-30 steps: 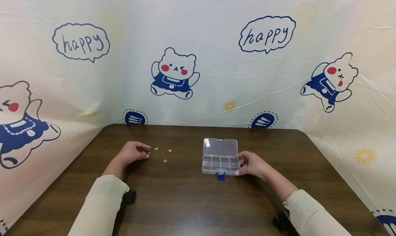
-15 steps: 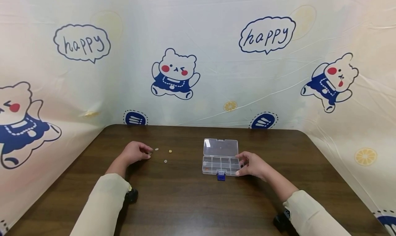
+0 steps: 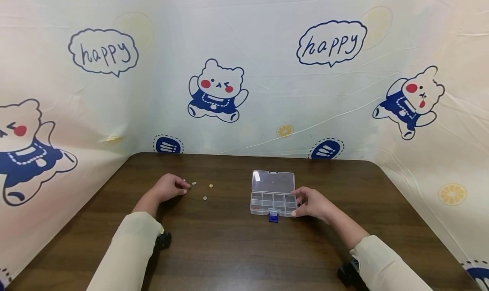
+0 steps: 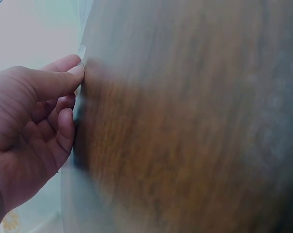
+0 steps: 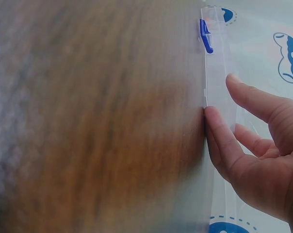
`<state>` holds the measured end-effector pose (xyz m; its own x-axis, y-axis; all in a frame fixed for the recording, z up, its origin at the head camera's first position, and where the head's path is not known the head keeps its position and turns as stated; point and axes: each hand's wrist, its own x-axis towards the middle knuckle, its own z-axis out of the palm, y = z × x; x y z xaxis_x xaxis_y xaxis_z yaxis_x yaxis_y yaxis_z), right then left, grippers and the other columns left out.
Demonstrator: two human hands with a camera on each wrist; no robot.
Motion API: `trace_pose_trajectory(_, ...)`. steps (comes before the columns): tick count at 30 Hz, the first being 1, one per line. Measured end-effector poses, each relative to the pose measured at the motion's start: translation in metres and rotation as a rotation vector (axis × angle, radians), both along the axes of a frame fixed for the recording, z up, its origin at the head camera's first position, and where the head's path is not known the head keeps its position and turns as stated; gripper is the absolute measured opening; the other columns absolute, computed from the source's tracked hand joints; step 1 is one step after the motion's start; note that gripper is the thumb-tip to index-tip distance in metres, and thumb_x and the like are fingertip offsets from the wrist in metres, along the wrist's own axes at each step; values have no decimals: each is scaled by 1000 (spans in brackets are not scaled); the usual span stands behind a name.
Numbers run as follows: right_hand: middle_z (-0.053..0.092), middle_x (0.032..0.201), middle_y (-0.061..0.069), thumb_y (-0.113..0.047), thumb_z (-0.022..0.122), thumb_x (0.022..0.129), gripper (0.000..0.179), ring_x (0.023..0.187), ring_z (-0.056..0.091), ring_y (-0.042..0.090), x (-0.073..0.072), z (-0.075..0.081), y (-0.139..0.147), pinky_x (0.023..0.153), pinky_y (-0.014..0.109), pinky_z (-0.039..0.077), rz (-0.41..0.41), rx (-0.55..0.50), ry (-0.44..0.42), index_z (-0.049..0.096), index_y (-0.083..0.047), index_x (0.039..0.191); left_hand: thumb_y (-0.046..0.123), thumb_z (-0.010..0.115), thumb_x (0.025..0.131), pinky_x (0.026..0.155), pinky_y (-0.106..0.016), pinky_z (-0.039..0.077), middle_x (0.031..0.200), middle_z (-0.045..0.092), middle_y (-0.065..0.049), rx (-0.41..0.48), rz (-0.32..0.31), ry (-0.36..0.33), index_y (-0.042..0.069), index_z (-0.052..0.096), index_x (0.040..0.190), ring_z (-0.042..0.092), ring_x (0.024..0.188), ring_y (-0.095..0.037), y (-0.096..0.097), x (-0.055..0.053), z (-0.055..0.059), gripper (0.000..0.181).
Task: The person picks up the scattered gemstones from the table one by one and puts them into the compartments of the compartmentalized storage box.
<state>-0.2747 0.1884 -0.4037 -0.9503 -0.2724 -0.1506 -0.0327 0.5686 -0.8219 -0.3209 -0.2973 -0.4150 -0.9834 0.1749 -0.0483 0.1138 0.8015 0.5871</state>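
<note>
My left hand [image 3: 170, 187] is low over the left of the table, thumb and forefinger pinching a small pale disc [image 4: 81, 64] that shows at the thumb tip in the left wrist view. Just beyond those fingertips lies a pale flat disc [image 3: 194, 183]. To its right are a small yellow piece [image 3: 211, 186] and another pale disc [image 3: 205, 198]. My right hand [image 3: 311, 204] grips the right end of a clear compartment box [image 3: 273, 203], thumb at the front corner and fingers at the far side. The box's lid [image 3: 273, 181] lies back, raised.
A blue latch [image 3: 273, 218] hangs at the box's front. Small bits, one orange [image 3: 255, 208], sit in its left compartments. The brown wooden table [image 3: 229, 248] ends at a printed cloth backdrop [image 3: 263, 91].
My left hand has shifted slightly right, and the disc seen at its fingertips earlier is now mostly hidden by the fingers. My right hand and the box stay put.
</note>
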Motion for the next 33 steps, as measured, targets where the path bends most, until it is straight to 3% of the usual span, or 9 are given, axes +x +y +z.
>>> trace_pose_trajectory(9,56,100,13,-3,87,70,65,77,54,22,0,-1,0,71,31,49,0,-5,0,56,-1,127,2,70,87,100,-55,40,107,70,-16,-2,-2,11,4,76,100,58,110,-35,0,-1,-2,14)
trace_pose_trajectory(19,56,99,13,-3,87,70,64,76,54,22,-1,-3,0,71,31,48,1,-10,4,57,-1,126,4,67,90,97,-54,44,114,67,-18,33,47,11,5,75,105,60,106,-34,-2,3,0,16)
trace_pose_trajectory(27,56,98,13,-3,87,69,65,74,55,22,-2,-3,0,71,31,48,4,-21,7,57,-1,126,9,66,93,73,-35,54,111,65,-15,101,89,-37,5,72,111,56,85,-25,0,9,9,19)
trace_pose_trajectory(33,55,98,13,-3,87,69,65,74,55,22,-2,-4,2,70,31,48,0,-14,9,57,-1,126,9,64,94,70,-32,55,111,65,-15,142,82,-47,3,71,113,58,85,-23,4,11,11,20)
